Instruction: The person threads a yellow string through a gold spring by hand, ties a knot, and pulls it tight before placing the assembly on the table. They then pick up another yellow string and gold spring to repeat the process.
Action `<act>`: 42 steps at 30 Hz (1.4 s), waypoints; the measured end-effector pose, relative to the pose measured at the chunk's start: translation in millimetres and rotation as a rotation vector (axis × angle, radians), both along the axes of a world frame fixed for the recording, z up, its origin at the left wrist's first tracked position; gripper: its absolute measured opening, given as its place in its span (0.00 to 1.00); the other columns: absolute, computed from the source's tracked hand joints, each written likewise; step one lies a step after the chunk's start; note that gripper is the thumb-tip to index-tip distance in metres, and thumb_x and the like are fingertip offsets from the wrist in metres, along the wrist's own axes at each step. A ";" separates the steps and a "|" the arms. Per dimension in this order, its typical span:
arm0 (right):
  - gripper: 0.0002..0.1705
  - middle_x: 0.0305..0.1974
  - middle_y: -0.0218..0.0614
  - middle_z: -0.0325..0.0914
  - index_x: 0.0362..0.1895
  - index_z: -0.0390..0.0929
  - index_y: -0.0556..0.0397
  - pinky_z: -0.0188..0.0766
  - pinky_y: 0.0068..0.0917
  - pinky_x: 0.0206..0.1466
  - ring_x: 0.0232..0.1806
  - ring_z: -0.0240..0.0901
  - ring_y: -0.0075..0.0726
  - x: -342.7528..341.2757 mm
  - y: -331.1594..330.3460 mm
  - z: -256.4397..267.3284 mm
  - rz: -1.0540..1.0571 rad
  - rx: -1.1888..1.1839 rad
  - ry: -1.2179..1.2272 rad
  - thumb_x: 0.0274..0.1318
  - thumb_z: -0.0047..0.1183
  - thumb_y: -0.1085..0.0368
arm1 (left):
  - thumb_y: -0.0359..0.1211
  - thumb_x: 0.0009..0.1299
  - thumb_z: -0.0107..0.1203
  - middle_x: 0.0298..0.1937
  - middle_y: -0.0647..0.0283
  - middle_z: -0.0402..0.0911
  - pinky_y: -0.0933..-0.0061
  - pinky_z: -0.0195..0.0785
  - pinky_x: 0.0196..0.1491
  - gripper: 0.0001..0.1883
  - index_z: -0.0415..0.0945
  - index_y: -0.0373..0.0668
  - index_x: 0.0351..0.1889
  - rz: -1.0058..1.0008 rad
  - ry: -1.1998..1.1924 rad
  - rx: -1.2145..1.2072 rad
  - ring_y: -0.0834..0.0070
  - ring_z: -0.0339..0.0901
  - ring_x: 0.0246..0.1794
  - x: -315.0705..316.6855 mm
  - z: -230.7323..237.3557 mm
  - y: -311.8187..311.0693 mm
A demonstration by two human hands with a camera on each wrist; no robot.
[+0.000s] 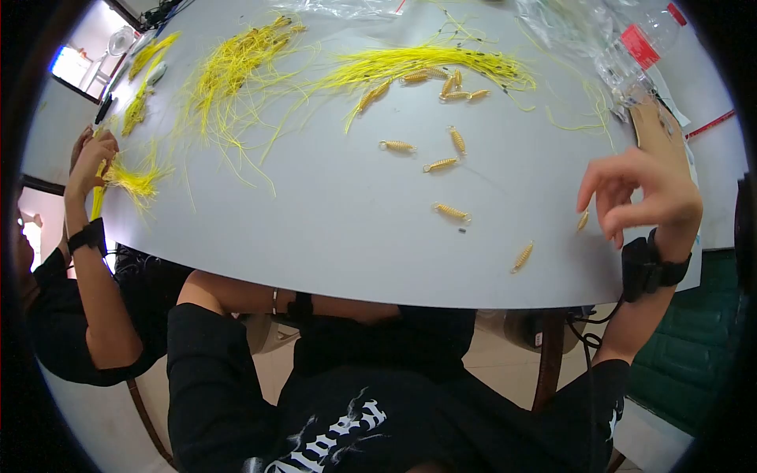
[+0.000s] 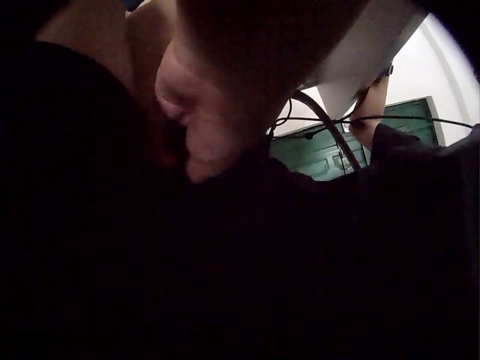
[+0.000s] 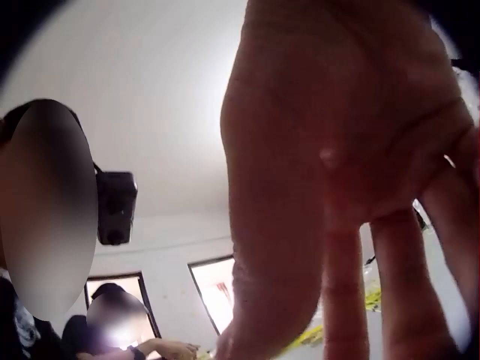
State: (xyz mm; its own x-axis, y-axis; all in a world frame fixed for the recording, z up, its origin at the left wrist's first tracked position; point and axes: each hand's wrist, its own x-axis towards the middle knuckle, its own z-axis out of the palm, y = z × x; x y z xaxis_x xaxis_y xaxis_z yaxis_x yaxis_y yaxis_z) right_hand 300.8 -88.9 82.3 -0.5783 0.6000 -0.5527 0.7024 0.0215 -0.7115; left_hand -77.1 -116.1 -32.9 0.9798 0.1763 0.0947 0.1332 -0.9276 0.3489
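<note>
My right hand point(image 1: 643, 193) is over the right side of the table, its fingers apart and loosely bent. A small gold coil spring point(image 1: 583, 220) lies at its index fingertip; in the right wrist view the palm point(image 3: 352, 112) faces the camera and the fingers are extended, with nothing seen in them. Another gold spring point(image 1: 522, 257) lies near the front edge, and several more are spread toward the middle. My left hand point(image 2: 217, 127) is dark in the left wrist view, close to black cloth; the head view shows only its forearm point(image 1: 347, 307), the hand hidden below the table edge.
A bundle of yellow strands point(image 1: 426, 61) lies at the back with springs beside it; a looser yellow tangle point(image 1: 244, 67) is to its left. Another person's hand point(image 1: 98, 154) holds yellow strands at the far left. A plastic bottle point(image 1: 643, 47) lies back right near clear bags point(image 1: 560, 20).
</note>
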 end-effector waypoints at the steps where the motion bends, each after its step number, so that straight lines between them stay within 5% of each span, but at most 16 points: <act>1: 0.12 0.22 0.34 0.77 0.38 0.72 0.59 0.69 0.16 0.23 0.22 0.76 0.23 -4.5 -0.7 -2.0 0.039 -0.028 -0.055 0.54 0.54 0.63 | 0.25 0.53 0.49 0.28 0.57 0.73 0.66 0.67 0.34 0.03 0.68 0.33 0.24 -0.054 0.031 -0.069 0.62 0.73 0.31 12.6 -16.7 -14.2; 6: 0.14 0.25 0.35 0.78 0.38 0.76 0.58 0.73 0.20 0.31 0.26 0.77 0.25 -11.3 9.6 -15.2 0.269 -0.201 -0.084 0.56 0.52 0.58 | 0.25 0.54 0.50 0.29 0.57 0.74 0.66 0.68 0.34 0.04 0.69 0.34 0.25 -0.038 0.130 -0.102 0.62 0.73 0.32 31.9 -73.5 -44.3; 9: 0.15 0.26 0.35 0.78 0.40 0.76 0.57 0.72 0.20 0.32 0.27 0.76 0.24 -13.4 12.8 -25.9 0.218 -0.235 0.068 0.57 0.51 0.58 | 0.26 0.55 0.50 0.29 0.57 0.74 0.66 0.68 0.34 0.04 0.69 0.34 0.26 0.047 0.132 -0.020 0.62 0.74 0.33 30.5 -94.0 -49.0; 13: 0.16 0.32 0.33 0.77 0.44 0.75 0.54 0.71 0.18 0.31 0.29 0.75 0.23 -23.5 11.7 -38.3 0.018 0.020 0.288 0.55 0.52 0.58 | 0.27 0.56 0.51 0.29 0.57 0.74 0.66 0.68 0.34 0.05 0.70 0.34 0.28 0.182 0.125 0.112 0.61 0.74 0.34 27.6 -117.0 -58.2; 14: 0.19 0.35 0.32 0.78 0.46 0.74 0.54 0.71 0.18 0.30 0.31 0.75 0.23 -22.1 17.5 -43.8 0.136 0.202 0.369 0.54 0.53 0.56 | 0.27 0.56 0.51 0.30 0.57 0.74 0.66 0.69 0.34 0.05 0.70 0.34 0.28 0.208 0.131 0.119 0.61 0.75 0.34 27.0 -120.6 -61.4; 15: 0.20 0.35 0.33 0.78 0.47 0.74 0.54 0.71 0.18 0.30 0.31 0.75 0.23 -21.9 18.0 -40.0 0.214 0.127 0.379 0.54 0.53 0.55 | 0.27 0.56 0.51 0.30 0.57 0.74 0.66 0.69 0.34 0.05 0.70 0.34 0.28 0.202 0.152 0.069 0.61 0.75 0.34 27.1 -118.3 -64.3; 17: 0.22 0.37 0.33 0.78 0.48 0.73 0.53 0.71 0.18 0.29 0.33 0.75 0.23 -22.4 18.4 -25.0 0.377 -0.027 0.397 0.53 0.54 0.53 | 0.27 0.57 0.51 0.30 0.57 0.75 0.66 0.69 0.34 0.05 0.70 0.34 0.29 0.147 0.224 -0.136 0.61 0.75 0.35 22.3 -110.6 -64.6; 20: 0.22 0.44 0.40 0.76 0.52 0.71 0.57 0.73 0.19 0.31 0.38 0.76 0.28 -36.2 9.4 -28.4 0.610 -0.274 0.376 0.55 0.53 0.59 | 0.30 0.61 0.50 0.30 0.57 0.75 0.64 0.69 0.36 0.06 0.69 0.36 0.32 -0.153 0.393 -0.829 0.60 0.76 0.39 26.3 -44.0 -52.7; 24: 0.20 0.46 0.40 0.75 0.52 0.70 0.59 0.72 0.25 0.45 0.42 0.74 0.31 -44.0 7.9 -39.2 0.480 -0.324 0.380 0.58 0.50 0.62 | 0.35 0.68 0.47 0.35 0.59 0.75 0.66 0.71 0.36 0.09 0.70 0.39 0.40 -0.319 0.280 -0.948 0.65 0.76 0.36 39.2 46.5 -11.3; 26: 0.20 0.46 0.39 0.75 0.52 0.69 0.59 0.66 0.28 0.54 0.47 0.72 0.31 -43.7 7.8 -44.4 0.280 -0.338 0.439 0.59 0.48 0.60 | 0.33 0.65 0.53 0.35 0.63 0.76 0.72 0.71 0.34 0.09 0.73 0.41 0.40 -0.226 0.093 -0.881 0.69 0.75 0.32 43.7 66.0 11.4; 28: 0.21 0.47 0.39 0.75 0.53 0.69 0.59 0.64 0.29 0.56 0.50 0.69 0.31 -44.2 12.5 -48.6 0.200 -0.142 0.491 0.59 0.47 0.59 | 0.30 0.62 0.56 0.28 0.67 0.77 0.77 0.68 0.32 0.06 0.76 0.41 0.36 0.140 -0.003 -0.747 0.78 0.75 0.30 49.7 83.2 41.9; 30: 0.23 0.51 0.40 0.72 0.54 0.68 0.59 0.61 0.30 0.59 0.55 0.65 0.32 -45.8 15.1 -50.6 0.073 0.026 0.528 0.60 0.46 0.57 | 0.29 0.62 0.55 0.28 0.67 0.77 0.80 0.66 0.32 0.06 0.76 0.41 0.36 0.326 -0.154 -0.326 0.79 0.74 0.29 55.2 80.6 73.6; 33: 0.24 0.54 0.42 0.69 0.54 0.68 0.60 0.61 0.30 0.58 0.56 0.65 0.32 -50.1 14.0 -55.4 0.047 -0.070 0.692 0.59 0.47 0.58 | 0.29 0.61 0.55 0.30 0.63 0.78 0.76 0.69 0.34 0.07 0.76 0.40 0.37 0.383 -0.145 -0.118 0.75 0.75 0.31 62.0 65.0 111.1; 37: 0.22 0.61 0.44 0.61 0.55 0.68 0.57 0.64 0.29 0.55 0.56 0.66 0.33 -64.3 6.8 -54.3 0.325 -0.329 0.633 0.58 0.49 0.60 | 0.26 0.60 0.54 0.34 0.61 0.78 0.75 0.70 0.35 0.08 0.75 0.40 0.38 0.363 -0.186 -0.149 0.74 0.76 0.32 71.6 50.9 125.6; 41: 0.20 0.63 0.44 0.57 0.55 0.68 0.56 0.67 0.26 0.51 0.55 0.67 0.32 -64.2 5.7 -62.6 -0.061 -0.329 0.681 0.59 0.47 0.63 | 0.25 0.59 0.54 0.40 0.62 0.75 0.77 0.69 0.33 0.12 0.75 0.43 0.41 0.339 -0.264 -0.152 0.74 0.75 0.33 79.2 52.9 122.7; 42: 0.19 0.59 0.44 0.62 0.52 0.70 0.56 0.69 0.21 0.45 0.50 0.70 0.29 -61.8 8.3 -59.6 -0.177 -0.207 0.683 0.59 0.46 0.62 | 0.25 0.59 0.54 0.40 0.62 0.75 0.78 0.69 0.32 0.12 0.75 0.43 0.42 0.336 -0.283 -0.110 0.75 0.74 0.33 78.7 52.9 125.7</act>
